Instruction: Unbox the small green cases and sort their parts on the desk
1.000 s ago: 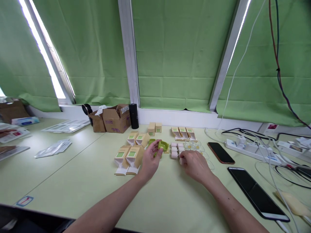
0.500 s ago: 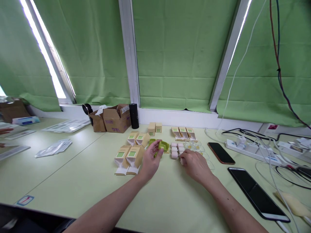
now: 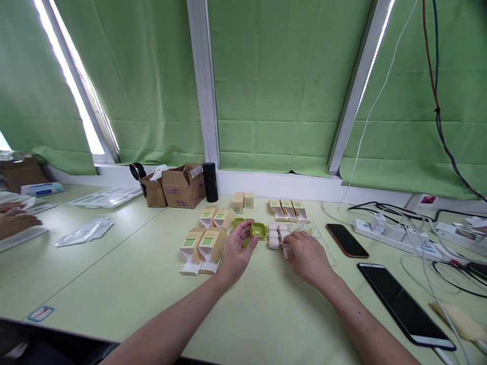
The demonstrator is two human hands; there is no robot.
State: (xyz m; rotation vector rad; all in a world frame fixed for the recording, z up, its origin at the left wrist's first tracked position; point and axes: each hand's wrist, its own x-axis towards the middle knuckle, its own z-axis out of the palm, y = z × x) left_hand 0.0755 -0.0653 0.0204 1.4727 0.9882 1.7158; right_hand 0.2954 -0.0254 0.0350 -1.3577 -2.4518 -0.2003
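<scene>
My left hand [image 3: 239,248] is closed on a small green square dish [image 3: 259,230], which sticks out past its fingertips to the right. More green dishes [image 3: 238,221] lie behind and under that hand, partly covered by it. With bent fingers, my right hand [image 3: 306,256] grips a small pale pink block [image 3: 287,252] at the near end of a cluster. Other pale pink blocks [image 3: 273,238] stand in rows between the hands. Clear rounded plastic pieces [image 3: 310,229] with yellow centres lie behind my right hand. Left of my left hand are open kraft-paper boxes [image 3: 209,243] with green labels.
Small kraft boxes [image 3: 287,209] stand at the back. A cardboard carton [image 3: 183,186] and a black cylinder [image 3: 210,181] are by the wall. Two phones [image 3: 405,304], a power strip [image 3: 395,238] and cables lie right. Another person's hands [image 3: 17,220] are at far left.
The green dish in my left hand has tipped so its hollow shows more, and shifted slightly right. My right hand has barely moved. The other person's hands have come further into view.
</scene>
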